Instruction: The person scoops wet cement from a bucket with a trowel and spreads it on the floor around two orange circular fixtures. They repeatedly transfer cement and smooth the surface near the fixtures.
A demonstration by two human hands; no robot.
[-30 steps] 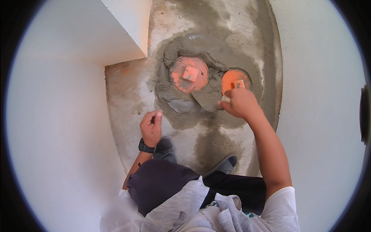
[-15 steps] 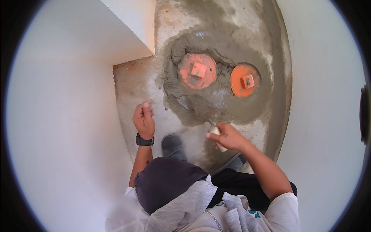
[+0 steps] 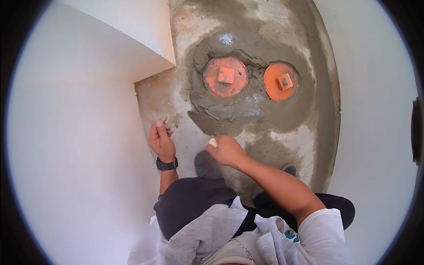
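My right hand (image 3: 227, 151) is closed around the pale handle (image 3: 213, 142) of what looks like a trowel. A dark grey pointed blade (image 3: 201, 123) shows beyond the fist, at the lower left edge of the wet mortar (image 3: 260, 121). The mortar surrounds two round orange covers, each with a raised square knob: the larger, mortar-smeared cover (image 3: 216, 87) on the left and the smaller cover (image 3: 273, 88) on the right. My left hand (image 3: 161, 139), a black watch on its wrist, hovers over the floor near the left wall. Its fingers are curled in with the thumb, and nothing shows in them.
White walls rise on the left (image 3: 79, 145) and right (image 3: 375, 132). A white wall corner (image 3: 173, 65) juts in at the upper left. A curved mortar band (image 3: 324, 106) runs along the right wall. My shoes stand on the floor below the mortar.
My right hand has swung left with the trowel, and its blade now shows at the mortar's lower left edge. My left hand has shifted slightly. The view has moved a little.
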